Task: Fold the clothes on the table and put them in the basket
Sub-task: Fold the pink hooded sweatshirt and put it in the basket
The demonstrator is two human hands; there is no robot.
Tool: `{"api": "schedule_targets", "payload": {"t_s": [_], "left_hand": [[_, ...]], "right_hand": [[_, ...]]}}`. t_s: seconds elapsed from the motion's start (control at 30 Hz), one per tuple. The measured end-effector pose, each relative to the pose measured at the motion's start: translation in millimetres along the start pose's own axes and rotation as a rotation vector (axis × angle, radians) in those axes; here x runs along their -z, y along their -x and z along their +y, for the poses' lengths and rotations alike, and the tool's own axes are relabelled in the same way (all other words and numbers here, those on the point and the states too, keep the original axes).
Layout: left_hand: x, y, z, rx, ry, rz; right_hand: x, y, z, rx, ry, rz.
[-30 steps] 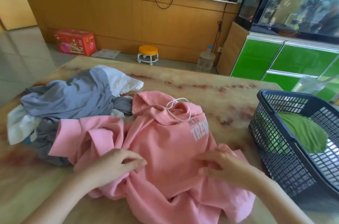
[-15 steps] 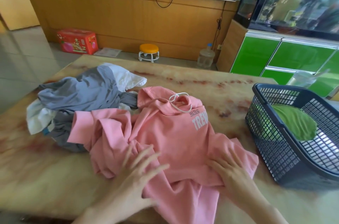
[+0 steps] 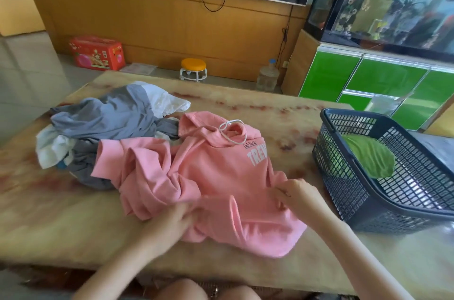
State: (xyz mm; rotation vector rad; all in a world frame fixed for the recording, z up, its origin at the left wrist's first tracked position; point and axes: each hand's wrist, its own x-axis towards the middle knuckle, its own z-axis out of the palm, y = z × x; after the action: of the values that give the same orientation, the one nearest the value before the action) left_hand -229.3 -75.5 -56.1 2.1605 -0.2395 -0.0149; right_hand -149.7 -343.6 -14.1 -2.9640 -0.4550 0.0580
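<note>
A pink hoodie (image 3: 216, 172) with white lettering and a white drawstring lies crumpled in the middle of the marble table (image 3: 282, 125). My left hand (image 3: 172, 220) grips a bunched fold at its lower left edge. My right hand (image 3: 296, 193) pinches the fabric at its right side. Left of the hoodie sits a pile of grey and white clothes (image 3: 103, 125), partly under the pink sleeve. A dark blue mesh basket (image 3: 348, 184) stands at the table's right end with a folded green garment (image 3: 368, 157) inside.
Beyond the table are a red box (image 3: 97, 52), a small orange stool (image 3: 193, 69) and a water jug (image 3: 267, 77) on the floor. A green cabinet (image 3: 383, 83) with an aquarium stands at the right. The table's near edge runs just before my knees.
My left hand went from spread flat on the hoodie to gripping a fold at its lower edge. My right hand shifted from pressing flat to pinching the fabric at the right side.
</note>
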Motion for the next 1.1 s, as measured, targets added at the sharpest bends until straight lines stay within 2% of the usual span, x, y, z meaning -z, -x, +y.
{"api": "schedule_targets", "payload": {"t_s": [0.07, 0.2, 0.27, 0.37, 0.43, 0.57, 0.67, 0.73, 0.77, 0.83, 0.9, 0.97, 1.03, 1.1], "left_hand": [[18, 0, -10, 0.141, 0.125, -0.011], [28, 14, -20, 0.228, 0.138, -0.094], [31, 25, -22, 0.274, 0.190, -0.138], [40, 37, -38, 0.313, 0.220, -0.095], [46, 42, -40, 0.312, 0.266, -0.068], [59, 44, -24, 0.344, 0.317, 0.044], [70, 41, -19, 0.418, 0.201, -0.031], [69, 37, -18, 0.350, 0.038, -0.128], [65, 33, -18, 0.314, -0.036, -0.123], [53, 20, -14, 0.218, -0.118, -0.006], [40, 3, 0, 0.133, -0.126, 0.101], [33, -18, 2, 0.049, -0.170, 0.179], [28, -44, -3, 0.008, -0.259, 0.228], [24, -72, -9, 0.045, -0.304, 0.244]], "right_hand": [[-1, 4, -5, 0.033, -0.061, -0.062], [-24, 18, 5, 0.165, -0.168, -0.065], [-32, 24, 21, 0.131, -0.168, -0.106], [-43, 32, 29, 0.091, -0.149, -0.198], [-47, 35, 26, 0.154, -0.128, -0.078], [-26, 47, 12, 0.145, -0.142, 0.088], [-5, 67, -12, 0.158, -0.134, -0.050], [-7, 70, -20, 0.184, -0.100, -0.202], [-10, 67, -21, 0.169, -0.161, -0.233], [-18, 51, -10, 0.046, -0.477, -0.173], [-30, 23, 15, -0.121, -0.741, 0.040], [-40, -9, 37, -0.233, -0.835, 0.187], [-48, -40, 50, -0.351, -0.899, 0.173], [-57, -67, 55, -0.454, -0.981, 0.094]]}}
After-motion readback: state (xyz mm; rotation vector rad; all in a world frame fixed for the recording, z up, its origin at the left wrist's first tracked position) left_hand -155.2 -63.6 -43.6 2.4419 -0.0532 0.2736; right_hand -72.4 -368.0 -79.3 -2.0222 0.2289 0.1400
